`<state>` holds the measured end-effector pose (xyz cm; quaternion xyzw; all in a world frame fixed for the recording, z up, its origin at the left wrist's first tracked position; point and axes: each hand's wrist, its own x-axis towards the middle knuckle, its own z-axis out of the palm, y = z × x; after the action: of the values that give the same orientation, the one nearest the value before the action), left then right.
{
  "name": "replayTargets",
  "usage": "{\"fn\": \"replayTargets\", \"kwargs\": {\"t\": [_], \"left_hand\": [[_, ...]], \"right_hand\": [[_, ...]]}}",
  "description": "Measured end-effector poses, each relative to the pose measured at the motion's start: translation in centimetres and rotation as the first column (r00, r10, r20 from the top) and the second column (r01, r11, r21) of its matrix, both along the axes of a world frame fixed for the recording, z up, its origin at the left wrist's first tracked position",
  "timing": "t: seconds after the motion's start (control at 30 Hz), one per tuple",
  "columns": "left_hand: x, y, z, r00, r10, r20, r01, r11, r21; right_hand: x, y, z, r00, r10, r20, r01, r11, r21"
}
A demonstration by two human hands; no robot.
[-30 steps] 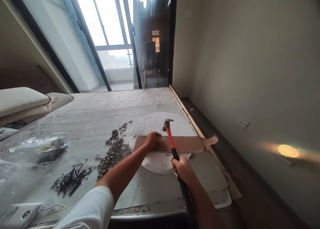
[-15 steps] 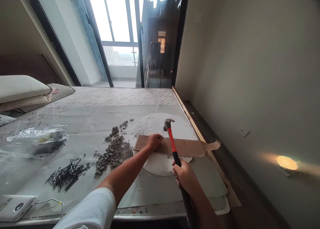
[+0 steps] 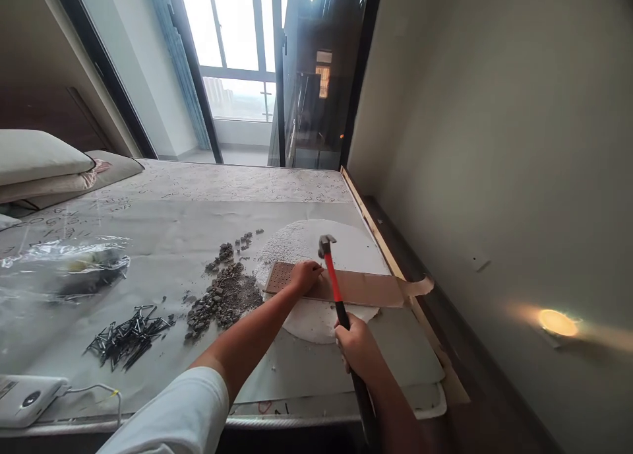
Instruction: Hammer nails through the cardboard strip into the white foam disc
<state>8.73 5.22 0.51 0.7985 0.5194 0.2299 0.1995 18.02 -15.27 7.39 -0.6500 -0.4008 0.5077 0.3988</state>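
Note:
A claw hammer point(image 3: 332, 276) with a red and black handle is gripped in my right hand point(image 3: 357, 345), its head raised above the brown strip. My left hand point(image 3: 306, 277) rests on that flat brown board point(image 3: 363, 289), fingers pinched around what looks like a nail, mostly hidden by the fingertips. Rows of small holes mark the board's left end, and its right end curls up like paper. Beneath it lies a round white foam disc point(image 3: 316, 332). To the left, several dark nails point(image 3: 129, 335) form a loose pile.
Grey rubble point(image 3: 222, 299) is strewn left of the disc. A clear plastic bag point(image 3: 74, 266) and a white device with a cable point(image 3: 32, 400) lie farther left. The covered mattress point(image 3: 198, 187) ends at a wooden edge point(image 3: 373, 223) near the wall. Pillows point(image 3: 42, 158) are stacked at far left.
The hammer head has shifted slightly left toward my left hand, and my right hand moved a little with it. My left hand stays on the board. The view has tilted slightly.

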Motion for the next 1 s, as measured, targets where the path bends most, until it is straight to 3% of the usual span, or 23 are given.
{"fn": "replayTargets", "kwargs": {"t": [0.2, 0.4, 0.53, 0.7, 0.83, 1.0], "left_hand": [[-0.1, 0.2, -0.3, 0.999, -0.033, 0.005, 0.032, 0.999, 0.025], [-0.2, 0.1, -0.5, 0.998, -0.031, -0.052, 0.032, 0.999, 0.017], [-0.2, 0.2, -0.8, 0.997, -0.069, -0.044, 0.071, 0.997, 0.038], [-0.6, 0.4, -0.1, 0.98, 0.006, 0.198, 0.006, 0.998, -0.059], [-1.3, 0.8, 0.8, 0.9, 0.073, 0.429, -0.006, 0.988, -0.155], [-1.5, 1.1, 1.1, 0.808, 0.152, 0.569, 0.025, 0.957, -0.29]], "right_hand": [[-0.2, 0.0, -0.2, 0.999, -0.037, -0.029, 0.039, 0.996, 0.079], [-0.4, -0.1, -1.1, 1.0, -0.006, 0.018, 0.007, 1.0, -0.025], [-0.2, -0.4, -1.1, 0.999, -0.041, -0.024, 0.042, 0.997, 0.068], [0.0, 0.4, -1.5, 1.0, -0.003, 0.02, 0.004, 1.0, -0.023], [0.1, 0.3, -1.3, 1.0, 0.006, 0.028, -0.006, 1.0, -0.007], [-0.1, 0.4, -2.1, 1.0, -0.003, -0.002, 0.003, 1.0, -0.007]]}}
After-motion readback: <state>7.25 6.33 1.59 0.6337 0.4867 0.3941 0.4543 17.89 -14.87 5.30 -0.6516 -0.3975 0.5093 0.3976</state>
